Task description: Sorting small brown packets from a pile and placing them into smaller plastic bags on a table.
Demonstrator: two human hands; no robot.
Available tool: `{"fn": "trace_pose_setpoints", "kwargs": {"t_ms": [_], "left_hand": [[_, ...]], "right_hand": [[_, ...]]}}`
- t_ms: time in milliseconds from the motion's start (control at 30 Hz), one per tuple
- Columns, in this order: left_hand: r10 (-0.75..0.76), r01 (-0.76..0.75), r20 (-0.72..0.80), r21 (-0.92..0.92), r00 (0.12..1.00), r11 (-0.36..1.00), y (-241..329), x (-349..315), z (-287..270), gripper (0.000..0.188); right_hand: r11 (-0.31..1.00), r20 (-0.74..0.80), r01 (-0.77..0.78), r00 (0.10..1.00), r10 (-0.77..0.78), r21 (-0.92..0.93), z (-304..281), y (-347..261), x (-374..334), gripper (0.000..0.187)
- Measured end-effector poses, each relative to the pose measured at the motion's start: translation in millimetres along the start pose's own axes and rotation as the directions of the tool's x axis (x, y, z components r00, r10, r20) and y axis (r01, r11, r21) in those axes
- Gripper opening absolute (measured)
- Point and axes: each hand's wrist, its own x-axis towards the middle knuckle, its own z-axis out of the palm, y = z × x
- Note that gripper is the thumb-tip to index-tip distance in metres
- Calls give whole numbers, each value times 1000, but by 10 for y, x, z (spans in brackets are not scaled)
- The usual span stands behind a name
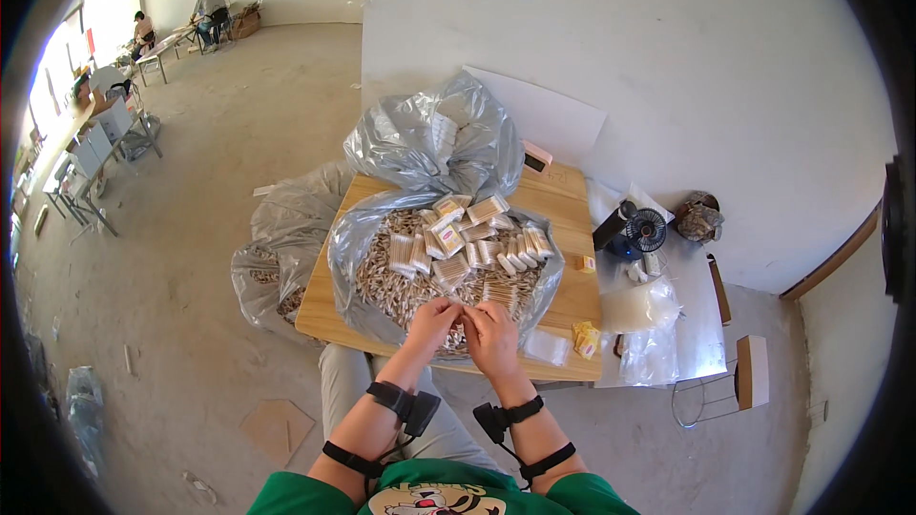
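Both hands meet in front of me over the near edge of a large heap of loose cotton swabs (pixel 382 281). My left hand (pixel 434 324) is closed, its thumb and fingertips pinched together. Touching it at the fingertips, my right hand (pixel 491 336) is closed too. Whatever they pinch is too small and too hidden to name. The heap lies in an opened grey plastic bag (pixel 342 267) on a wooden table (pixel 572 310). On top of the swabs lie several clear packs of cotton swabs (pixel 452 273), some with yellow-and-white labels.
Behind the heap stands another grey bag (pixel 382 148) with white packs. Yellow cards (pixel 586 339) and clear sleeves (pixel 547 347) lie at right. A side table holds a small black fan (pixel 646 229) and plastic bags (pixel 649 353). Filled bags (pixel 296 219) stand left; people sit far left.
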Motion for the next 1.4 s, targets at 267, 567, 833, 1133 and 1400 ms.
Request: {"fn": "trace_pose_setpoints", "kwargs": {"t_ms": [267,567,833,1133,1400], "left_hand": [[462,-446,131,580,877,682,163,-95,118,17],[475,-504,246,664,845,553,165,-94,185,17],[533,-504,167,634,829,586,146,-80,126,20],[57,-51,-10,296,998,954,-3,82,-11,26],[344,-320,109,691,932,648,103,69,180,18]], "right_hand": [[960,55,-226,974,219,167,-2,80,-106,26],[968,44,-251,967,251,0,-51,296,-114,22],[910,23,-383,923,385,161,7,427,-271,18],[478,147,-682,645,750,554,247,829,-526,21],[736,198,-524,849,490,428,56,547,-239,15]]}}
